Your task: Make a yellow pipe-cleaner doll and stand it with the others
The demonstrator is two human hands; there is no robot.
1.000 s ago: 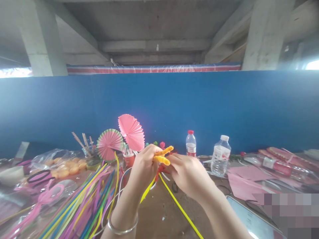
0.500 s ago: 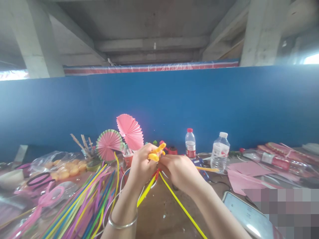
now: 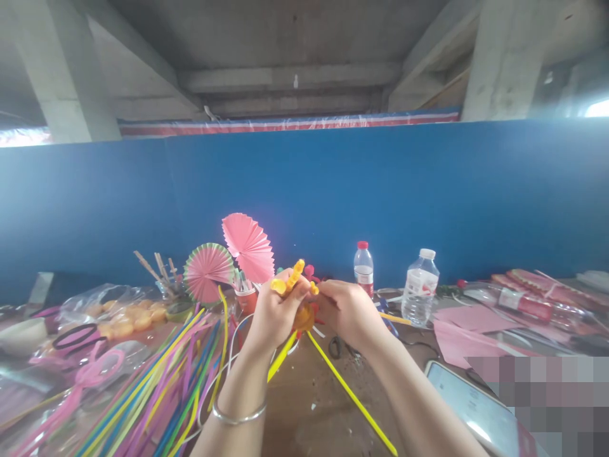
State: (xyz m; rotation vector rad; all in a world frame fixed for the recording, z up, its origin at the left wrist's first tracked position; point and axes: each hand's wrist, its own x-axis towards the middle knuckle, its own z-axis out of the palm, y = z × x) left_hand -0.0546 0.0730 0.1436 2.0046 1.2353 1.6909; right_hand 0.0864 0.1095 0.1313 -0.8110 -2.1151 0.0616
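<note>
My left hand (image 3: 275, 317) is closed round an orange-yellow pipe cleaner (image 3: 295, 274), whose bent, looped ends stick up above the thumb and fingers. Close by on the right, my right hand (image 3: 346, 311) has its fingers pinched together at a small tip of the same pipe cleaner; the fingertips are partly hidden. An orange length (image 3: 396, 318) shows beyond the right wrist, and I cannot tell whether it joins the held piece. Below the hands, a round amber object (image 3: 305, 315) rests on the table, with yellow pipe cleaners (image 3: 352, 393) running toward me.
Many coloured pipe cleaners (image 3: 157, 387) lie at left, near a bag of orange balls (image 3: 137, 320). Pink paper fans (image 3: 247, 247) stand behind. Two bottles (image 3: 419, 289), pink paper (image 3: 469, 336) and a phone (image 3: 476, 406) are at right. Black scissors (image 3: 335, 347) lie near my right hand.
My hands have drawn slightly apart, and the left has turned so that the pipe cleaner's ends point more upward. The amber object and the scissors have come into sight between and below them.
</note>
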